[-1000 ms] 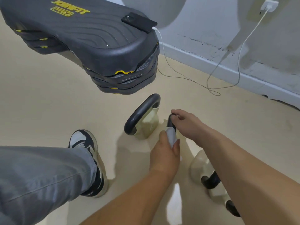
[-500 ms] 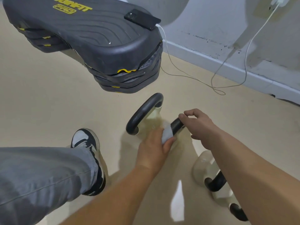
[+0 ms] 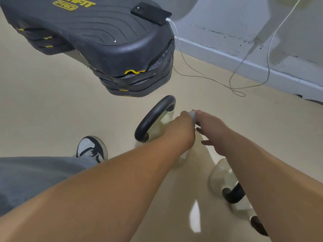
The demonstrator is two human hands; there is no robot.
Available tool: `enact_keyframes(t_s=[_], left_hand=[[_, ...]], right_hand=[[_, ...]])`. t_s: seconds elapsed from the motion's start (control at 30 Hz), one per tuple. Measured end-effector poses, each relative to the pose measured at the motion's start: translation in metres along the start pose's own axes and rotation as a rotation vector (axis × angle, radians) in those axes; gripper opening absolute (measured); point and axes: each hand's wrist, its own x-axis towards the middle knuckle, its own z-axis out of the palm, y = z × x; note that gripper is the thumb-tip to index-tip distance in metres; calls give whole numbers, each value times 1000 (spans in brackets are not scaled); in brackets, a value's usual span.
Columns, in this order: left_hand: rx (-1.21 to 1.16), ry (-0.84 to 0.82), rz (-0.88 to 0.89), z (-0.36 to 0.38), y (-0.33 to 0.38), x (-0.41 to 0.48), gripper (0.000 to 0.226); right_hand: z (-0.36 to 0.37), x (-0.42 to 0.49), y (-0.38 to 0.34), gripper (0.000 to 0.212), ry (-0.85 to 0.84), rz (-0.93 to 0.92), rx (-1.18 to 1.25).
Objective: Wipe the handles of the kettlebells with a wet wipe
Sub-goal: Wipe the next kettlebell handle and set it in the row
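Left hand (image 3: 181,125) reaches forward over the floor (image 3: 52,110), fingers curled on a white wet wipe (image 3: 192,115). Wipe sits between both hands, just right of the black handle (image 3: 153,117) of an upright pale kettlebell (image 3: 165,124). Right hand (image 3: 211,131) touches the wipe from the other side, fingers loosely apart; motion blur, so a grip cannot be told. Second kettlebell (image 3: 220,177) lies under the right forearm. Phone (image 3: 151,13) rests on a stacked step platform (image 3: 104,41).
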Motion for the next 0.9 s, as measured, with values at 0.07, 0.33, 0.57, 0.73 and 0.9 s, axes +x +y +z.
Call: enact_keyframes(t_s=[0.07,0.33,0.57,0.73,0.9], left_hand=[[12,37,-18,5,5,12,20],[-219,222,96,44,-55,-49,49],[-52,121,62,21,-22,-23,19],[152,-59,67,5,9,26,37],[179,95,83,19,9,19,29]], right_hand=[[-2,-1,4,38,-18,18,8],[-4,-5,1,45,-36,90,95],[-9,-13,12,37,-73,-3,117],[-7,-16,18,60,-75,50,152],[-11,-7,25,49,-91,32,236]])
